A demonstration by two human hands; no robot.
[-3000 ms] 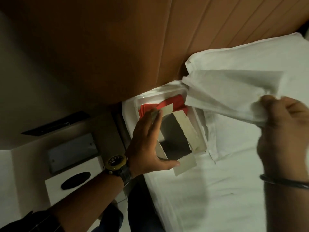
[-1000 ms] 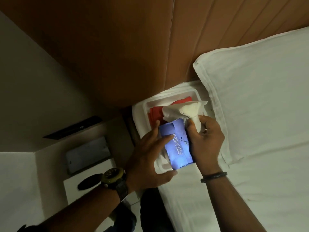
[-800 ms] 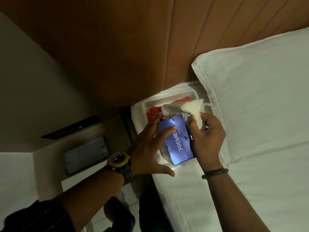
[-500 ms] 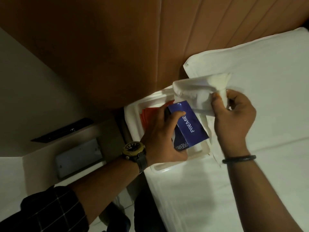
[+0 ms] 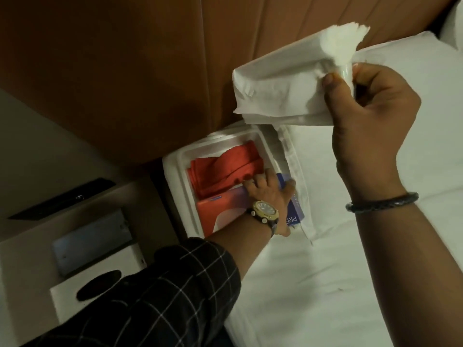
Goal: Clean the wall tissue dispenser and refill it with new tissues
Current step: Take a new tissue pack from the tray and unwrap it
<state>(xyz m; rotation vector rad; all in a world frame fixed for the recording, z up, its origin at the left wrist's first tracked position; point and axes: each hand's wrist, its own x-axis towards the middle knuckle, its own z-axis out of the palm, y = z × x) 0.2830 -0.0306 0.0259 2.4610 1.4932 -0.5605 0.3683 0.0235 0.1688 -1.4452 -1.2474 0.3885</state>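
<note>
While the right hand (image 5: 370, 113) pinches a stack of white tissues (image 5: 283, 91) between thumb and curled fingers above the bed (image 5: 338, 259), the stack's long axis runs from lower left to upper right, with its fanned end pointing up and to the right. Below it, the left hand (image 5: 268, 189) reaches into a white tray (image 5: 175, 176) on the bed, fingers curled on a blue tissue box (image 5: 293, 209) beside a red cloth (image 5: 220, 171). At lower left sits the white dispenser (image 5: 65, 296) with its dark oval slot.
</note>
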